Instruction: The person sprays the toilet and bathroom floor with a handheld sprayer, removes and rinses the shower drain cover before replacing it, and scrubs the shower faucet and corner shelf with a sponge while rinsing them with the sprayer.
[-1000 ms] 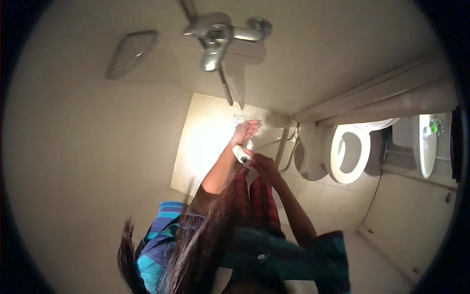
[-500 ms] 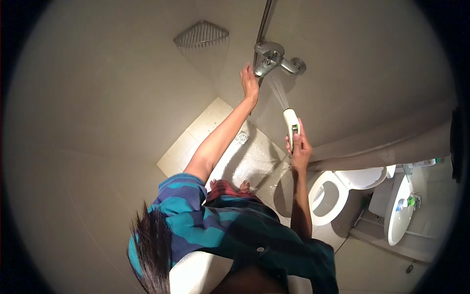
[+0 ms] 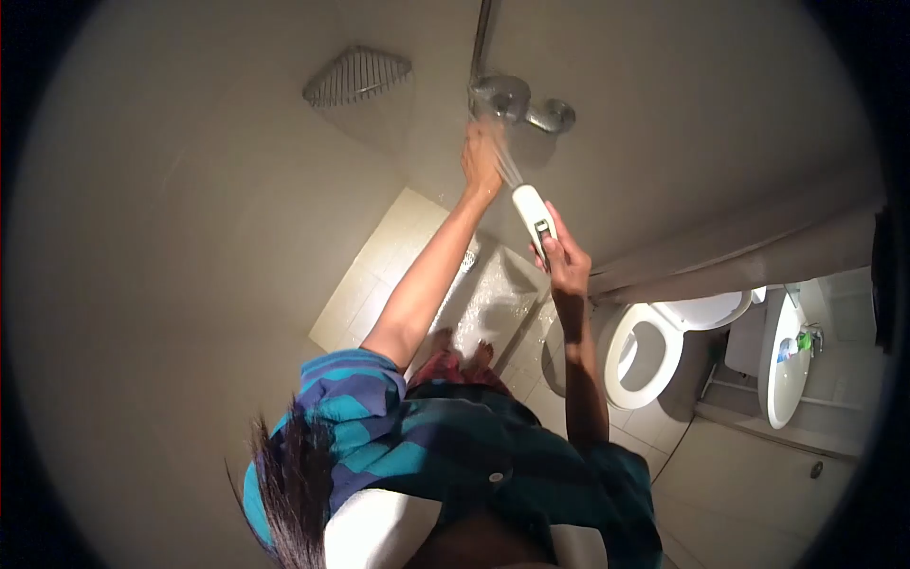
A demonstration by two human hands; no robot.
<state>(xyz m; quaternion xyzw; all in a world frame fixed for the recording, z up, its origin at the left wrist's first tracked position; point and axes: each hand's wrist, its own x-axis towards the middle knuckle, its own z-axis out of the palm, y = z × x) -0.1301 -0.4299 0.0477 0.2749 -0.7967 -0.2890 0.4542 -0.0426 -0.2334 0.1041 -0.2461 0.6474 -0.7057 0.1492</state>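
Note:
My right hand [image 3: 566,258] is wrapped round a white shower head [image 3: 532,211], which points up and left. Water sprays from it toward the chrome mixer tap [image 3: 503,98] on the wall. My left hand [image 3: 482,159] is raised at the front of the tap, beside the spray. Its fingertips are blurred by the water, and whether they touch the tap is hidden. A metal hose [image 3: 482,40] runs up the wall behind the tap.
A wire corner shelf [image 3: 358,76] hangs at the upper left. Below my arms are the wet shower floor [image 3: 498,294] and my feet. On the right are a curtain [image 3: 720,248], an open toilet [image 3: 645,356] and a sink [image 3: 779,379] with small items on it.
The shower head in my right hand has moved up and left, closer to the tap and my left hand. The spray now reaches my left hand. The view has shifted slightly.

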